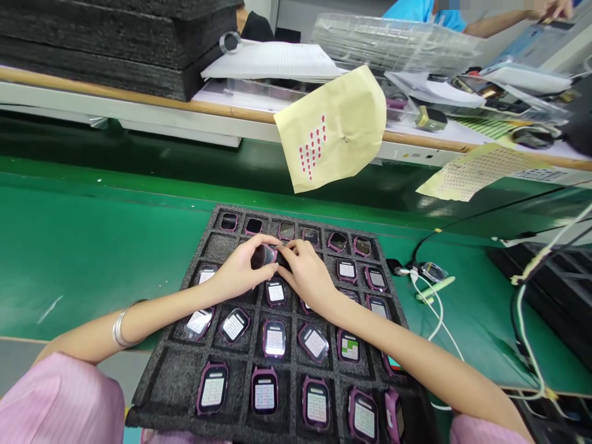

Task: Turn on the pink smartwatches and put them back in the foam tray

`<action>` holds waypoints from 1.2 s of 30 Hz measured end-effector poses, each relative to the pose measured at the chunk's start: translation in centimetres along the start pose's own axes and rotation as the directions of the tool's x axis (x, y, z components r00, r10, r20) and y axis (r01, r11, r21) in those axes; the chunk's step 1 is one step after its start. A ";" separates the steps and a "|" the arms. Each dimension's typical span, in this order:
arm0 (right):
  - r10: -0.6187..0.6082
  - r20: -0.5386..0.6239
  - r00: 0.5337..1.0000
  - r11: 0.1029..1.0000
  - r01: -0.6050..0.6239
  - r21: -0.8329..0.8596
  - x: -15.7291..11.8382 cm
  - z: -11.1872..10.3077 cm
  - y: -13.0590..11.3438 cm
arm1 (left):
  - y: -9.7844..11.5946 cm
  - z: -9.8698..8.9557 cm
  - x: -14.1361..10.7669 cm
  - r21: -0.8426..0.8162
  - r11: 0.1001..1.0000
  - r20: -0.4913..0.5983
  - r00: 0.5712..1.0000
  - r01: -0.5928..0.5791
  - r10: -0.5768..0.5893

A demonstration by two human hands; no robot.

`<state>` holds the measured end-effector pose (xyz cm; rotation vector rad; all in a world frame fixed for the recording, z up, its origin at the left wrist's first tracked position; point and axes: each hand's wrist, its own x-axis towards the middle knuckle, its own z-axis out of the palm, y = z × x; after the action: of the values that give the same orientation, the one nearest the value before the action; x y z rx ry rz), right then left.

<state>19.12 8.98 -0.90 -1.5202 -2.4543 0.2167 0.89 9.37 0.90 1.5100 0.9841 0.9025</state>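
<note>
A purple-framed smartwatch [264, 255] without a strap is gripped between the thumb and fingers of my left hand [247, 262], its dark screen facing up. At its right side my right hand [305, 271] has its fingers closed round a small dark piece [283, 259], mostly hidden, whose kind I cannot make out. Both hands are above a black foam tray [173, 379] divided into compartments. Several similar watches lie in it, such as a lit one [274, 339] showing a white screen and a dark one [254, 226] in the far row.
The tray lies on a green table [83, 246]. White cables [437, 308] and a light green pen-like tool [435, 288] lie to the right. Behind is a shelf with black foam blocks [115, 49] and hanging yellow sticker sheets [337, 129]. A co-worker's arm [502, 23] shows beyond.
</note>
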 end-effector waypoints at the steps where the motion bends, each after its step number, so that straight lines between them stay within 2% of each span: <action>1: -0.013 -0.006 1.000 1.000 0.013 -0.006 -0.1 0.0 -0.1 | 0.0 0.0 -0.1 0.021 1.000 0.002 1.000 -0.016 0.016; 2: -0.013 -0.017 1.000 0.999 0.013 0.030 -0.2 -0.1 -0.1 | 0.1 0.0 -0.1 0.044 0.998 0.010 0.999 -0.034 0.034; 5: 0.026 -0.039 0.999 0.961 -0.014 0.277 0.2 -0.2 0.4 | 0.2 0.1 -0.5 0.110 0.992 0.064 0.996 -0.070 0.063; 8: 0.032 -0.014 0.999 0.833 -0.019 0.552 0.6 -0.7 1.2 | 0.3 0.2 -0.8 0.130 0.989 0.084 0.995 -0.068 0.058; 9: 0.031 0.002 1.000 0.752 -0.025 0.658 0.7 -0.9 1.3 | 0.4 0.3 -0.9 0.133 0.988 0.073 0.995 -0.076 0.067; 11: 0.060 0.043 0.997 0.503 -0.067 0.862 0.6 -1.7 1.4 | 0.5 0.3 -0.9 0.141 0.985 0.041 0.995 -0.100 0.095; 13: 0.122 0.106 0.987 0.250 -0.133 0.959 0.4 -2.6 1.4 | 0.5 0.3 -0.8 0.146 0.984 0.019 0.994 -0.105 0.104; 14: 0.163 0.141 0.977 0.151 -0.165 0.975 0.3 -3.0 1.4 | 0.4 0.3 -0.8 0.142 0.985 0.015 0.995 -0.101 0.100; 15: 0.203 0.174 0.964 0.075 -0.192 0.978 0.1 -3.4 1.5 | 0.4 0.3 -0.8 0.133 0.986 0.011 0.995 -0.096 0.096; 17: 0.258 0.231 0.938 -0.019 -0.234 0.972 -0.2 -3.9 1.7 | 0.2 0.4 -0.8 0.107 0.990 0.006 0.996 -0.088 0.088; 19: 0.249 0.281 0.927 -0.072 -0.272 0.960 -0.5 -4.1 2.2 | -0.1 0.4 -0.8 0.088 0.993 0.011 0.997 -0.077 0.076; 22: 0.149 0.345 0.927 -0.110 -0.332 0.937 -1.0 -4.2 2.7 | -0.5 0.5 -0.6 0.085 0.995 0.017 0.999 -0.047 0.046; 29: 0.046 0.346 0.937 -0.089 -0.341 0.936 -1.5 -3.9 2.7 | -0.4 0.5 -0.3 0.034 0.999 -0.001 1.000 0.007 -0.007; 33: 0.065 0.307 0.949 -0.029 -0.306 0.952 -1.6 -3.9 2.8 | -0.1 0.4 -0.4 -0.039 0.997 0.006 0.998 0.066 -0.066; 36: 0.060 0.304 0.951 -0.047 -0.301 0.952 -1.8 -4.0 2.8 | -0.1 0.5 -0.4 -0.042 0.995 0.016 0.996 0.086 -0.086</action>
<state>23.42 8.65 1.96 -0.9585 -1.1908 1.8178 1.15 8.80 0.73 1.4259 1.0060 0.8451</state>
